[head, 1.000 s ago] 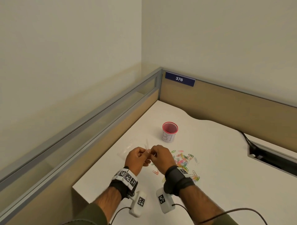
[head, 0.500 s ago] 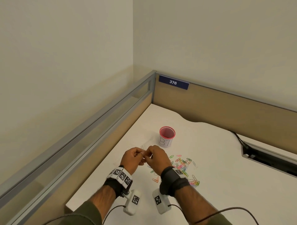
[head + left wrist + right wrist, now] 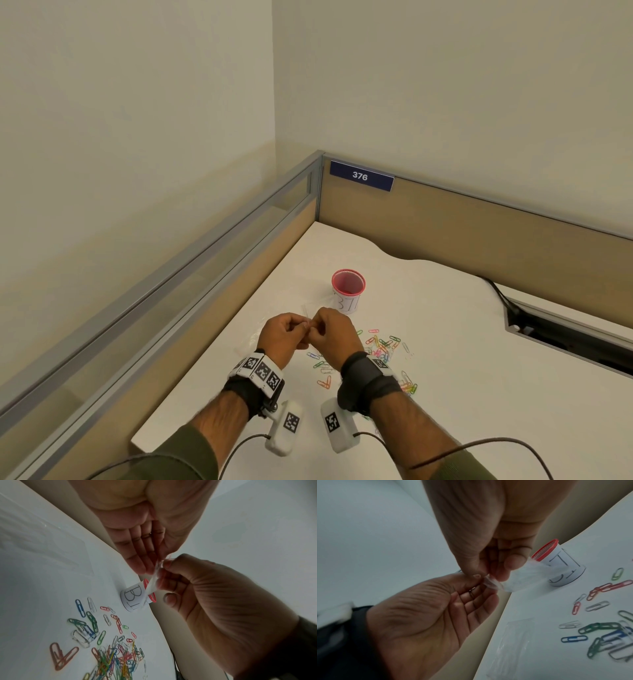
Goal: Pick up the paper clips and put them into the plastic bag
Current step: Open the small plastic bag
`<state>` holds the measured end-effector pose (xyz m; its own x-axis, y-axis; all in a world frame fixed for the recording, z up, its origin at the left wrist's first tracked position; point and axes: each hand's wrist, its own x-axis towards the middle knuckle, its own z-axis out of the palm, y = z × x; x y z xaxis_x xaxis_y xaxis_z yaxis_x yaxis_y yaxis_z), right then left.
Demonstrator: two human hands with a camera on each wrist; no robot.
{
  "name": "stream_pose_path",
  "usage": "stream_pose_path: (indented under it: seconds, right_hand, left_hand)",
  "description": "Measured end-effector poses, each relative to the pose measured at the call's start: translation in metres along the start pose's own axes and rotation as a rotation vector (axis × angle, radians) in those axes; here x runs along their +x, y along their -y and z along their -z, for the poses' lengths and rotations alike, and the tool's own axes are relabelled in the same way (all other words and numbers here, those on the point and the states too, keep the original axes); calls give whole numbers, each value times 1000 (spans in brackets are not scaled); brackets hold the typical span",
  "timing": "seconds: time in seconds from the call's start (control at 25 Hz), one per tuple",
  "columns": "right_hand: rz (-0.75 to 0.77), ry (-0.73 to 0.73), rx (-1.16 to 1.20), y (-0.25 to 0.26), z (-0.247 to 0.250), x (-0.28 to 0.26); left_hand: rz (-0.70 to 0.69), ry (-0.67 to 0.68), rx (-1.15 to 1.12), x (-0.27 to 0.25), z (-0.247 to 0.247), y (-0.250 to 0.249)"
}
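Both hands meet above the white desk and pinch the top edge of a small clear plastic bag, which hangs between them. My left hand grips one side with thumb and fingers, and my right hand grips the other. The left wrist view shows the bag between the left fingertips and the curled right hand. Coloured paper clips lie scattered on the desk just right of the hands, also visible as a pile of paper clips. Whether the bag's mouth is parted I cannot tell.
A red-rimmed cup with a white label stands just beyond the hands. A second clear bag lies flat on the desk under the left hand. Partition walls close off the left and far sides. A cable slot is at the right.
Both hands stay together, pinching the bag's top edge in nearly the same spot. The head view has shifted slightly.
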<state>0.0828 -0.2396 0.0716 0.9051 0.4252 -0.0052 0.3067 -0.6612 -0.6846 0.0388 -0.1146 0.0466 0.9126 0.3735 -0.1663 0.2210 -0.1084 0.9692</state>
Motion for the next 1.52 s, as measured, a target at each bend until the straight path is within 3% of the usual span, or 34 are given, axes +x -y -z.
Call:
stream_pose_path:
  seconds: [0.28,0.6,0.72,1.0,1.28,1.44,1.52]
  right_hand:
    - [34,30,96,1,2,-2]
    - [56,29,62,3,6,5]
    - [54,24,62,5,8,7]
    - [-15,-7,3,5,0,8]
    - [-136,-149,-149,-2,4,15]
    - [-59,31,-118,-4,2,11]
    - [-81,11,-149,-6,5,14]
  left_hand:
    - [55,25,-136,-3,11,-4]
    - [11,71,-34,3,14,-2]
    - [19,147,-50,0,14,-3]
    - [-112,51,406,-2,6,-13]
    - [-114,9,580,-4,3,-21]
    - [-149,71,655,-2,4,-22]
    - [-157,128,707,-2,7,-19]
